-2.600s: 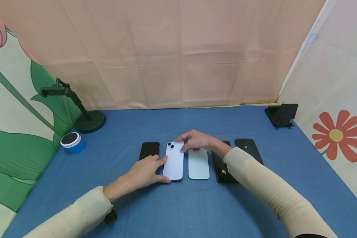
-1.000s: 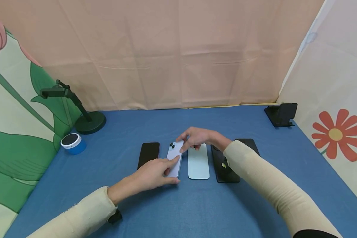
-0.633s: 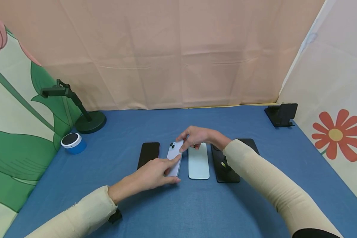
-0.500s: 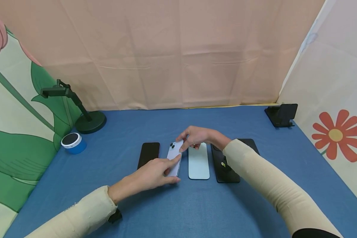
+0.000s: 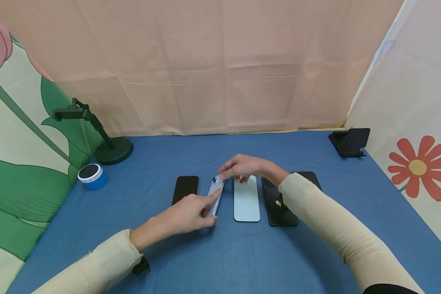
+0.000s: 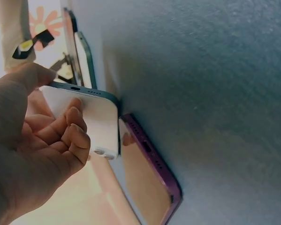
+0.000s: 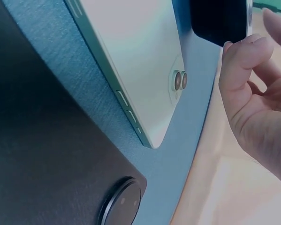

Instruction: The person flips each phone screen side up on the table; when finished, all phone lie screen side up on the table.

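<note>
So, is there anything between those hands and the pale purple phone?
No, nothing visible stands in the way: the left hand and the right hand both touch the pale purple phone. A black phone lies to its left and a pale green phone to its right, beside it rather than between.

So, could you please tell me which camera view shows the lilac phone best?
The left wrist view: the lilac phone is large there, its pale back, port edge and camera lenses visible, though the left hand covers part. The head view shows it small, slanted and partly covered; the right wrist view, mainly its dark front, cropped.
</note>
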{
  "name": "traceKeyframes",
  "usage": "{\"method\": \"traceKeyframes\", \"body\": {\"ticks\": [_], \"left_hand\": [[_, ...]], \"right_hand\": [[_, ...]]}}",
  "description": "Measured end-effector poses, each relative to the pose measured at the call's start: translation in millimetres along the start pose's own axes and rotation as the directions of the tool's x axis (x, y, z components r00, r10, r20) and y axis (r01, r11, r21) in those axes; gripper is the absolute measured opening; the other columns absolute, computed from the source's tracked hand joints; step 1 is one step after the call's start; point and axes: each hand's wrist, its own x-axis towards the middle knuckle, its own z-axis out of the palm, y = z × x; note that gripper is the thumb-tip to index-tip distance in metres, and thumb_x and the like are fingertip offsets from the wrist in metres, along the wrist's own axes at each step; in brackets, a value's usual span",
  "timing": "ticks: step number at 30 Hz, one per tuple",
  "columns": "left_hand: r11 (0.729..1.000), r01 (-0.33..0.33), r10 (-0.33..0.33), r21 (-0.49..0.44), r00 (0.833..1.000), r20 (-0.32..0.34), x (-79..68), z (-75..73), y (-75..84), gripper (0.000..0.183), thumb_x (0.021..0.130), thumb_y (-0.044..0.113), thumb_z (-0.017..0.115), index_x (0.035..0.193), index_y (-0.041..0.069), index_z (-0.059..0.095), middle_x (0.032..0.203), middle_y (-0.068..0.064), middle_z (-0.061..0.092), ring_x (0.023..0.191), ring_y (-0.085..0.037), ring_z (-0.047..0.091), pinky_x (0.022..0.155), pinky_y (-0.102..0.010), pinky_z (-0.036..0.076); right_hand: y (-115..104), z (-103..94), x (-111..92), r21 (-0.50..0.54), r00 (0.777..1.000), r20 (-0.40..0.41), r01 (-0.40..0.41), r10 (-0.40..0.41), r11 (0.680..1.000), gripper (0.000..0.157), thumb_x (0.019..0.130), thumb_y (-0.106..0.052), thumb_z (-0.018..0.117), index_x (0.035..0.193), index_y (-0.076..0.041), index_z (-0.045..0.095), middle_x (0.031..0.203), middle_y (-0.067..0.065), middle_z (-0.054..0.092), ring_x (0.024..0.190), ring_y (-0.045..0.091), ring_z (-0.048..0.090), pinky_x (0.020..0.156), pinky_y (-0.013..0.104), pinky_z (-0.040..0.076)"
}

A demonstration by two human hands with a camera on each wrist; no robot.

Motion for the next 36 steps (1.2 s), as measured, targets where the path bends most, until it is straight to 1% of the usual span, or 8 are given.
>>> {"method": "traceKeyframes", "body": {"ticks": [3, 6, 10, 16, 23, 26, 29, 36], "left_hand": [[0.999, 0.034, -0.034, 0.003, 0.999, -0.011, -2.5, -4.0, 2.1, 0.072, 0.092, 0.023, 0.063, 0.156, 0.008, 0.035, 0.061, 0.009, 0.049, 0.048, -0.003, 0.042, 0.049, -0.022, 0.038], [0.995, 0.098, -0.098, -0.021, 0.995, -0.025, -5.6, -8.3, 3.8, 0.072, 0.091, 0.017, 0.059, 0.157, 0.009, 0.032, 0.056, 0.007, 0.047, 0.044, -0.006, 0.042, 0.046, -0.024, 0.038], [0.982, 0.181, -0.185, -0.056, 0.981, -0.061, -9.5, -10.8, 2.7, 0.069, 0.093, 0.013, 0.056, 0.158, 0.012, 0.032, 0.055, 0.005, 0.046, 0.04, -0.009, 0.04, 0.044, -0.025, 0.037], [0.968, 0.227, -0.242, -0.109, 0.958, -0.152, -13.0, -4.7, -4.4, 0.062, 0.098, 0.015, 0.056, 0.157, 0.016, 0.036, 0.067, 0.005, 0.055, 0.046, -0.007, 0.046, 0.047, -0.024, 0.041], [0.92, 0.246, -0.326, -0.307, 0.913, -0.245, -11.0, -1.7, -15.6, 0.052, 0.1, 0.015, 0.056, 0.151, 0.013, 0.045, 0.065, 0.003, 0.045, 0.049, -0.009, 0.035, 0.052, -0.025, 0.034], [0.875, 0.268, -0.382, -0.402, 0.893, -0.236, -10.2, -1.0, -19.5, 0.05, 0.101, 0.016, 0.055, 0.15, 0.015, 0.047, 0.066, 0.002, 0.042, 0.052, -0.01, 0.031, 0.055, -0.026, 0.031], [0.81, 0.284, -0.435, -0.513, 0.878, -0.202, -9.4, -0.7, -21.4, 0.05, 0.101, 0.016, 0.055, 0.151, 0.015, 0.046, 0.068, 0.0, 0.048, 0.058, -0.012, 0.042, 0.059, -0.026, 0.034], [0.521, 0.286, -0.543, -0.804, 0.838, -0.054, -8.8, -0.1, -19.7, 0.053, 0.103, 0.015, 0.051, 0.155, 0.015, 0.038, 0.073, 0.002, 0.048, 0.079, -0.023, 0.051, 0.072, -0.031, 0.042]], "right_hand": [[-1, -0.6, -1, 0.007, 1.0, -0.007, 0.023, -0.023, 1.0, 0.055, 0.098, -0.039, 0.063, 0.146, -0.014, 0.054, 0.128, 0.007, 0.062, 0.058, 0.016, 0.049, 0.057, 0.034, 0.045], [-2, -1.0, -4, 0.025, 0.999, -0.017, 0.029, -0.028, 0.999, 0.06, 0.099, -0.042, 0.061, 0.152, -0.016, 0.046, 0.144, 0.006, 0.051, 0.061, 0.017, 0.052, 0.058, 0.036, 0.047], [1, -2.4, -7, 0.045, 0.999, -0.035, 0.024, -0.022, 0.999, 0.063, 0.099, -0.043, 0.06, 0.154, -0.019, 0.041, 0.145, 0.008, 0.049, 0.065, 0.019, 0.054, 0.058, 0.038, 0.048], [7, -4.8, -10, 0.046, 0.998, -0.055, 0.029, -0.027, 0.999, 0.064, 0.099, -0.044, 0.061, 0.155, -0.021, 0.04, 0.137, 0.011, 0.054, 0.071, 0.024, 0.056, 0.058, 0.037, 0.049], [14, -3.9, -13, 0.044, 0.998, -0.045, 0.055, -0.053, 0.998, 0.068, 0.098, -0.045, 0.062, 0.156, -0.021, 0.038, 0.132, 0.017, 0.055, 0.087, 0.04, 0.059, 0.059, 0.036, 0.052], [15, -2.9, -13, 0.059, 0.998, -0.039, 0.059, -0.057, 0.997, 0.069, 0.098, -0.045, 0.063, 0.156, -0.02, 0.037, 0.132, 0.017, 0.054, 0.085, 0.036, 0.06, 0.059, 0.037, 0.052], [16, -1.4, -13, 0.076, 0.998, -0.036, 0.057, -0.054, 0.995, 0.069, 0.098, -0.043, 0.062, 0.157, -0.019, 0.035, 0.136, 0.016, 0.053, 0.083, 0.035, 0.061, 0.058, 0.036, 0.052], [17, 5.9, -14, 0.094, 0.998, -0.037, 0.048, -0.045, 0.994, 0.069, 0.099, -0.039, 0.061, 0.158, -0.018, 0.033, 0.138, 0.011, 0.054, 0.08, 0.028, 0.064, 0.057, 0.032, 0.052]]}}
